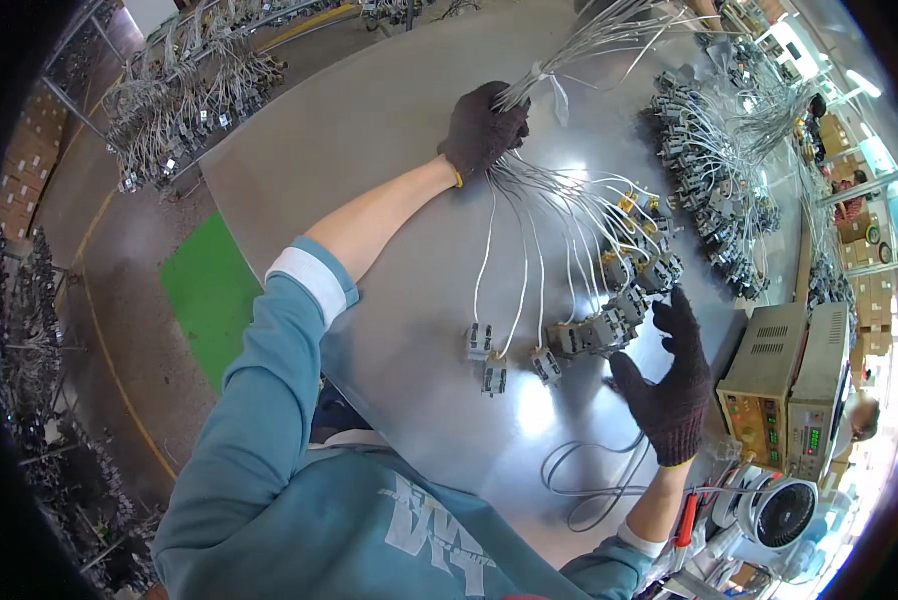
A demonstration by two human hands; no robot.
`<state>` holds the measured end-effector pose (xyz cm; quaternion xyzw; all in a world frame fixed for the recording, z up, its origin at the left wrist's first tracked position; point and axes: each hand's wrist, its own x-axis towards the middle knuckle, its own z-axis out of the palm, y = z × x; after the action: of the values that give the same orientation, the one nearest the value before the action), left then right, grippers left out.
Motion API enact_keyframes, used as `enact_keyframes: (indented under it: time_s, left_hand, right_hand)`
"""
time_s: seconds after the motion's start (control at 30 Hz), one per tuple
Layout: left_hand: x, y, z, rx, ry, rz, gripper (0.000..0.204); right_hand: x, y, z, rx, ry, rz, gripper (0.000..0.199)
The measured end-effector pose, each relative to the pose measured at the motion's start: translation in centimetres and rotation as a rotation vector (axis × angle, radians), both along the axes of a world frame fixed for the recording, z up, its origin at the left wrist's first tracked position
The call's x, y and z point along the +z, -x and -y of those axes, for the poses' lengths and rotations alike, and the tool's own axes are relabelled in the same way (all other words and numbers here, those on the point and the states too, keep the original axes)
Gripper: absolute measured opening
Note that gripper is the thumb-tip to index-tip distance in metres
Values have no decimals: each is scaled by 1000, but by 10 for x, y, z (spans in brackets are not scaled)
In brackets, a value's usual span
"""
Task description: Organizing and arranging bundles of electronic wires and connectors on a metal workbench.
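My left hand (484, 128), in a dark knit glove, is closed round the middle of a bundle of thin white wires (541, 183). Loose wire ends (609, 45) fan out beyond the fist, with a pale tie round them. Toward me the wires spread over the metal table (409, 250) and end in grey block-shaped connectors (609, 325), several bunched together. Three of these connectors (481, 342) lie apart at the left. My right hand (672, 385), also gloved, is open with thumb and fingers apart, just right of the bunched connectors and holding nothing.
A larger heap of wired connectors (714, 190) lies at the far right of the table. Two bench instruments (769, 390) stand at the right edge, with a small fan (784, 515) and a red-handled tool (687, 520) nearer me. A grey cable (579, 490) coils on the tabletop. Racks of hanging wires (194, 110) stand left.
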<state>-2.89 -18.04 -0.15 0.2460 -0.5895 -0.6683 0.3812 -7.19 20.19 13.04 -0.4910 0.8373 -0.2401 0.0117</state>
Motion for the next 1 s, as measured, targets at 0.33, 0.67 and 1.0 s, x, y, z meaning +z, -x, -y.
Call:
enact_keyframes:
  time_s: [0.33, 0.67, 1.0]
  left_hand:
    - [3, -3, -4, 7, 34, -68, 24]
    - [-1, 4, -1, -58, -43, -111, 21]
    - [0, -5, -9, -81, 78, -129, 16]
  right_hand:
    - [-22, -26, 33, 82, 115, -184, 81]
    - [-13, -32, 37, 7, 297, 29, 83]
    - [-36, -110, 57, 278, 211, -117, 74]
